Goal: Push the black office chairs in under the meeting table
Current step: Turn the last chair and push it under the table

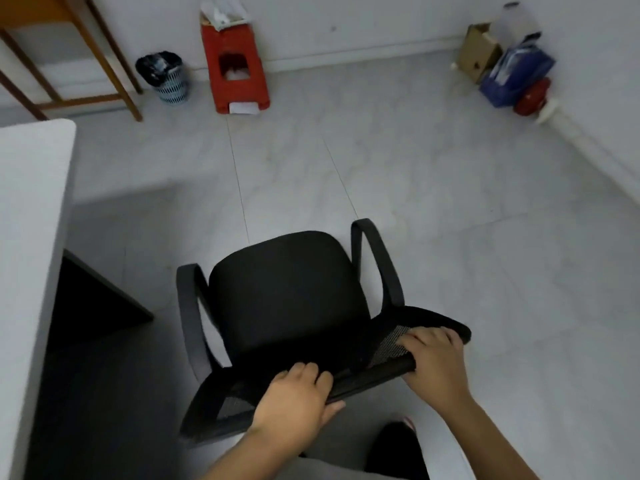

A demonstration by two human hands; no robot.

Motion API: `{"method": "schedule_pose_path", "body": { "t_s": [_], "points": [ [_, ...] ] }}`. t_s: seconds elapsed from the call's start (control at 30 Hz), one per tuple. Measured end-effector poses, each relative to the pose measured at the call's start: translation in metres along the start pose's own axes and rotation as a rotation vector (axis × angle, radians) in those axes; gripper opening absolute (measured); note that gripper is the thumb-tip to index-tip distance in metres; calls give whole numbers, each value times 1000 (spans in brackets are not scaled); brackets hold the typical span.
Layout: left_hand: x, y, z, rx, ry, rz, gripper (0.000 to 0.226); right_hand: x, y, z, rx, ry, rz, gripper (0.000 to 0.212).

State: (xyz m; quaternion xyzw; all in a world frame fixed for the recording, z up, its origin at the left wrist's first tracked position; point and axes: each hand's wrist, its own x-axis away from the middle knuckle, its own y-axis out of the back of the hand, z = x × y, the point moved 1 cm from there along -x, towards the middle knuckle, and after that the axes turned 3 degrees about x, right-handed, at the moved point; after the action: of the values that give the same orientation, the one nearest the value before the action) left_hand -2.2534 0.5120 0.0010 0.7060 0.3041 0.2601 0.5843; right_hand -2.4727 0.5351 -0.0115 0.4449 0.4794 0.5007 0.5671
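Meeting table (33, 209): white top along the left edge of the view, dark underside and shadowed floor beneath; the gap under it is where the chair is meant to go.
Black office chair (287, 296): stands on open tile floor just right of the table corner, not yet under it; seat faces away from the person and roughly along the table's edge, so by my judgement it needs turning toward the table before any push.
Mesh backrest (388, 348): top rim nearest the person, the natural handle for steering a chair from behind.
Armrests (377, 268): both clear of the table; likely to decide whether the chair slides fully under.
Left hand (294, 407): fingers curled over the backrest rim, thumb underneath, closed on it.
Right hand (434, 362): wrapped over the rim's right end, fingers on the mesh; the two grips set apart give leverage to swivel.
Red stool (235, 74): by the far wall, beside a lined waste basket (166, 77), well clear of the chair's path.
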Motion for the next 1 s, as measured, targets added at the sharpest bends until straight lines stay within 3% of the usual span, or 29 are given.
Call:
{"method": "schedule_pose_path", "body": {
  "t_s": [0.17, 0.33, 0.53, 0.73, 1.0],
  "points": [
    [-45, -7, -57, -26, 207, 36, 44, -47, 1, -68, -20, 229, 1, 45],
    [-92, -6, -90, -4, 382, 92, 41, -93, 7, -116, -14, 458, 6, 42],
    [-156, 0, -103, 93, 581, 266, 36, -153, 2, -147, -7, 620, 31, 49],
    [-215, -5, -111, 130, 717, 156, 30, -229, -3, -171, -1, 785, 3, 49],
    [-287, 1, -114, 143, 932, 153, 35, -323, -16, -184, 18, 1012, 21, 51]
  ]
}}
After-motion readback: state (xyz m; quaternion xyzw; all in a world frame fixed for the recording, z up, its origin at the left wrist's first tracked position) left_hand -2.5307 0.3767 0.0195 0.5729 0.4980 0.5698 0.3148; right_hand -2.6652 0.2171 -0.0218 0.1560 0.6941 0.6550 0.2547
